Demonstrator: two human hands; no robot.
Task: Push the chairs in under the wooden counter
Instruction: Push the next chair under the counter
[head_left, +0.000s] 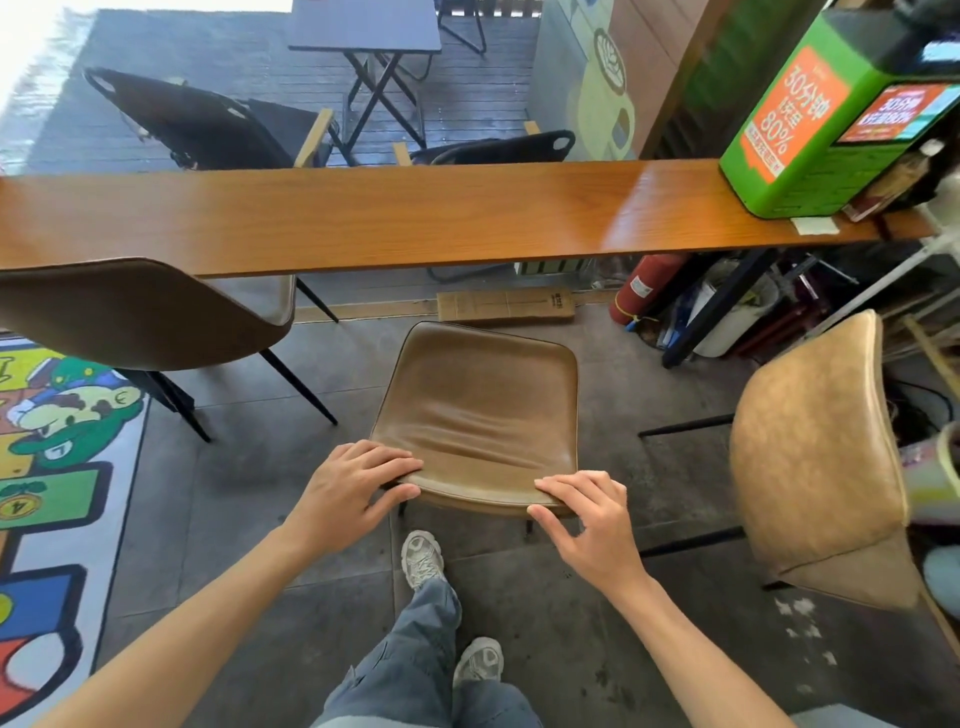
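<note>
Tan leather chair sits short of the counter, not yet under. My left hand and right hand pinch its backrest top, fingers over, thumbs behind. Padded shell gives slightly; thin legs, probably light, may scrape. Brown chair left, beige chair right.

A grey tiled floor is stretching across the room, with a bright cartoon rug lying along its left edge. Beyond a window, daylight is falling on dark decking where a folding table and black chairs are standing. A red fire extinguisher and a flat cardboard box are lying on the floor by the wall.
</note>
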